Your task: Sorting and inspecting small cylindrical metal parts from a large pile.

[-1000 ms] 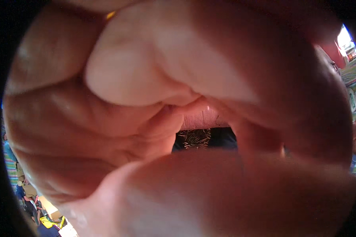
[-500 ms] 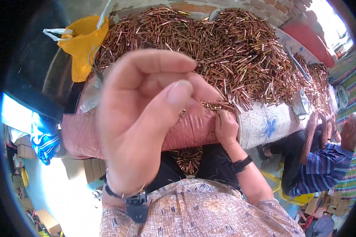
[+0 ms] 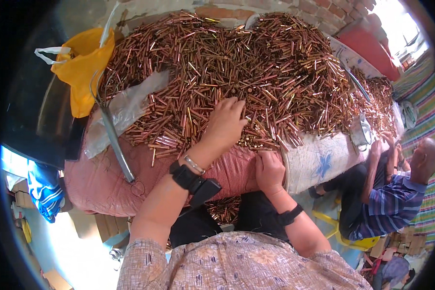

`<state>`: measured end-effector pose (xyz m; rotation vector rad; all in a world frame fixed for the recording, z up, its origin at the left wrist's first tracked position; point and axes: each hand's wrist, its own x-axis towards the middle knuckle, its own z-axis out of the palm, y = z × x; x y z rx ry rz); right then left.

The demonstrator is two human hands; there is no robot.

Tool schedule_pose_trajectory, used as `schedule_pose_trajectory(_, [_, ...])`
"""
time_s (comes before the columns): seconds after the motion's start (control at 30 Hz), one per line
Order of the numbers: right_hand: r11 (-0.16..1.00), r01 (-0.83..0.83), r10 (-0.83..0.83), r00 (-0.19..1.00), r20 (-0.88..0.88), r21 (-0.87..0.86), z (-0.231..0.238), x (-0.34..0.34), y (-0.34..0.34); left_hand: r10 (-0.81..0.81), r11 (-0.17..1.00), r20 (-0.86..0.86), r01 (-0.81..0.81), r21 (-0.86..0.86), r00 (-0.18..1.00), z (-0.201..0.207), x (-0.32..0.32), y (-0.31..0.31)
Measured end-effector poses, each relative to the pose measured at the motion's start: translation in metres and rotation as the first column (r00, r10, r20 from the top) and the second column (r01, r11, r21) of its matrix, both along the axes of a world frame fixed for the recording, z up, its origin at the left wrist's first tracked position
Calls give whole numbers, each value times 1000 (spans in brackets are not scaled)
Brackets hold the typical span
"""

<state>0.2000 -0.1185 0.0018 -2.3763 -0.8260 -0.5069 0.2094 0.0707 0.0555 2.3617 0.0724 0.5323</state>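
A wide heap of slender copper-coloured metal rods (image 3: pixel 270 58) lies before me. My left hand (image 3: pixel 225 123) is down on its near side, fingers curled in among the rods; their tips are hidden. Beside it, several rods show their shiny ends (image 3: pixel 252 142) grouped toward me. My right hand (image 3: pixel 269 170) is closed against the near edge, just below those ends, where pink checked cloth (image 3: pixel 222 166) meets a white woven sheet (image 3: pixel 319 152). What its fingers hold is hidden.
On the left are a hooked metal tool (image 3: pixel 113 137), a clear plastic bag (image 3: pixel 130 108) and a yellow bag (image 3: pixel 79 72). Another person in a striped shirt (image 3: pixel 396 208) sits at the right, hands at the heap. More rods (image 3: pixel 223 211) lie below the cloth between my legs.
My left hand was raised close to the camera with curled fingers; now it has gone down onto the heap. My right hand has stayed at the near edge. The view has shifted slightly.
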Motion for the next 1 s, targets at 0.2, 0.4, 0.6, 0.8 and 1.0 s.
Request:
schedule_pose_trajectory(0.2, [1000,10,-10,1000,6,1,-2,0,1,-70,942,-59,86,323,996,-22,7,0])
schedule_pose_trajectory(0.4, [1000,-9,9,1000,-20,-15,5,0,2,-92,925,25,76,372,995,-21,-9,14])
schedule_pose_trajectory(0.6, [995,-95,97,993,-62,41,17,10,0,-76,908,67,41,417,995,-13,-19,20])
schedule_pose_trajectory(0.8, [969,-201,230,947,-226,142,67,53,35,-84,946,-17,85,313,996,-13,-20,27])
schedule_pose_trajectory(1.0, [956,-290,292,953,83,-37,77,146,97,-83,964,-35,89,252,996,-11,-18,31])
